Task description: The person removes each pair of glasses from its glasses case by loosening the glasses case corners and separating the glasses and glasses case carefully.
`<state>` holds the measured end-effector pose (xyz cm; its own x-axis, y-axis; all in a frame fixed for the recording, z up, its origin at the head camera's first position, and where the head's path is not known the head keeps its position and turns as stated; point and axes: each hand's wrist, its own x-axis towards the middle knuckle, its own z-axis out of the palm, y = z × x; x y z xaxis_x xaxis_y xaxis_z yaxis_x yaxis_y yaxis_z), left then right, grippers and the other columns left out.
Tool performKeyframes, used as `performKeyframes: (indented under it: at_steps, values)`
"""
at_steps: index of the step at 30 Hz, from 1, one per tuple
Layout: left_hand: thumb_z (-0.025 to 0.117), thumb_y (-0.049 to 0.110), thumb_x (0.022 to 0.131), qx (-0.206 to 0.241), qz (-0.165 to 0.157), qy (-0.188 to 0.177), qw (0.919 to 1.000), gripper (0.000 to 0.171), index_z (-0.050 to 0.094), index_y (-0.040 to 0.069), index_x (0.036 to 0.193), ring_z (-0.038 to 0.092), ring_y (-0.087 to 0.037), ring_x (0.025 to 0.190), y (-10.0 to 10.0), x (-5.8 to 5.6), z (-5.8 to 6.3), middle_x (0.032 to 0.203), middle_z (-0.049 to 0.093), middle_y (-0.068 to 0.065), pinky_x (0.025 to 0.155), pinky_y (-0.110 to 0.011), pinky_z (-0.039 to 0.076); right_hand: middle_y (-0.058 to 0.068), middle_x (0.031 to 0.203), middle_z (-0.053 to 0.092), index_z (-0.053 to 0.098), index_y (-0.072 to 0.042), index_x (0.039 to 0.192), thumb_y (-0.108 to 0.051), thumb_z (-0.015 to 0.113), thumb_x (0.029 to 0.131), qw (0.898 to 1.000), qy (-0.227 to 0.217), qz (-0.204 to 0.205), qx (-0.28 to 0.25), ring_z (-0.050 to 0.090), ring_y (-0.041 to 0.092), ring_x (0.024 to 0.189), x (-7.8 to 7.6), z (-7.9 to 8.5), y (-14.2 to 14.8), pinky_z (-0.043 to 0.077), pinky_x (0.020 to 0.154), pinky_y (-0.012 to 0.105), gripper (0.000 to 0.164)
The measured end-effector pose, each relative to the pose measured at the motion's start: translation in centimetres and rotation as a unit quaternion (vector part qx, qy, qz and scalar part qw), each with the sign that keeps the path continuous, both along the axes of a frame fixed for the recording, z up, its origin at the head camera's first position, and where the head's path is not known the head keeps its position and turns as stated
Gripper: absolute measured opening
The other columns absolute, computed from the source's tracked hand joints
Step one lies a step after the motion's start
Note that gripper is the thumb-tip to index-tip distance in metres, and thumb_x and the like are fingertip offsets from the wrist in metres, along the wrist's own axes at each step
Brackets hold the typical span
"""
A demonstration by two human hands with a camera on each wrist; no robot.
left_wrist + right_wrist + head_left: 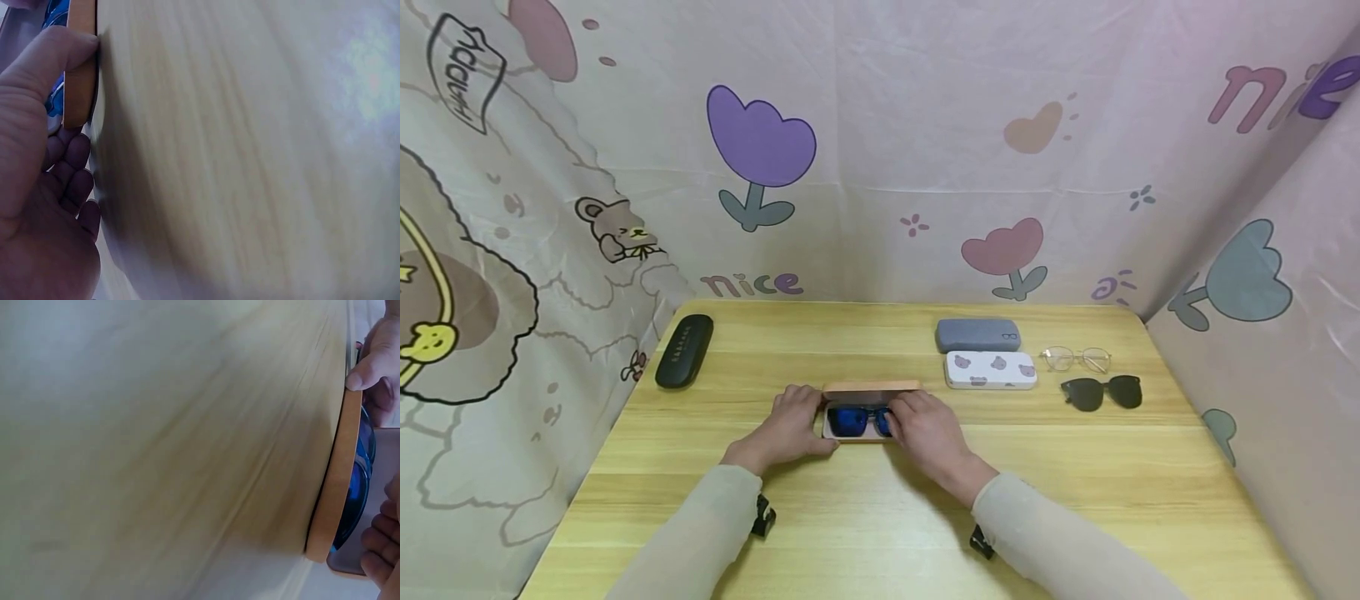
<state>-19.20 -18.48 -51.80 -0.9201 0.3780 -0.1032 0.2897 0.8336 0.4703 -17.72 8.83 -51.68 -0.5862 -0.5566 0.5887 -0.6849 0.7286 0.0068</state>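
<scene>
An orange-brown glasses case (871, 387) lies with its lid up on the table, in front of me. Inside sit dark-framed sunglasses (847, 422) with blue lenses. My left hand (786, 425) grips the left end of the case, its thumb on the front edge (80, 94) and the other fingers behind the end. Over the right end is my right hand (928, 429), its fingertips overlapping the right lens in the head view. In the right wrist view its fingers (378, 550) are curled beside the lens; whether they hold the sunglasses I cannot tell.
At the back right lie a blue-grey glasses case (977, 335), a white bear-print case (991, 370), thin-framed glasses (1077, 359) and black sunglasses (1103, 392). A black case (685, 351) lies at the back left. A printed curtain (880, 150) hangs behind the wooden table (865, 533).
</scene>
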Motion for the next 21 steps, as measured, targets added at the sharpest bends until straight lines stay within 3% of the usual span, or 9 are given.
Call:
performKeyframes:
  at_steps: [11, 21]
  values:
    - [0.087, 0.045, 0.08, -0.002, -0.001, 0.0, 1.0, 0.081, 0.059, -0.005, 0.138, 0.045, -0.034, 0.126, -0.1, -0.1, -0.1, 0.135, 0.061, -0.015, 0.112, -0.055, 0.036, 0.005, 0.098, 0.074, 0.074, -0.004, 0.105, -0.024, 0.077, 0.096, 0.997, -0.059, -0.022, 0.037, 0.069, 0.022, 0.09, 0.2, 0.5, -1.3, 0.06, 0.082, 0.033, 0.022]
    - [0.087, 0.044, 0.08, 0.004, 0.0, -0.001, 1.0, 0.078, 0.06, -0.001, 0.137, 0.045, -0.032, 0.126, -0.1, -0.1, -0.2, 0.134, 0.061, -0.012, 0.112, -0.054, 0.035, 0.004, 0.096, 0.073, 0.073, -0.006, 0.105, -0.027, 0.076, 0.097, 0.994, -0.079, -0.036, 0.062, 0.069, 0.021, 0.089, 0.1, 0.3, -2.2, 0.059, 0.083, 0.035, 0.023]
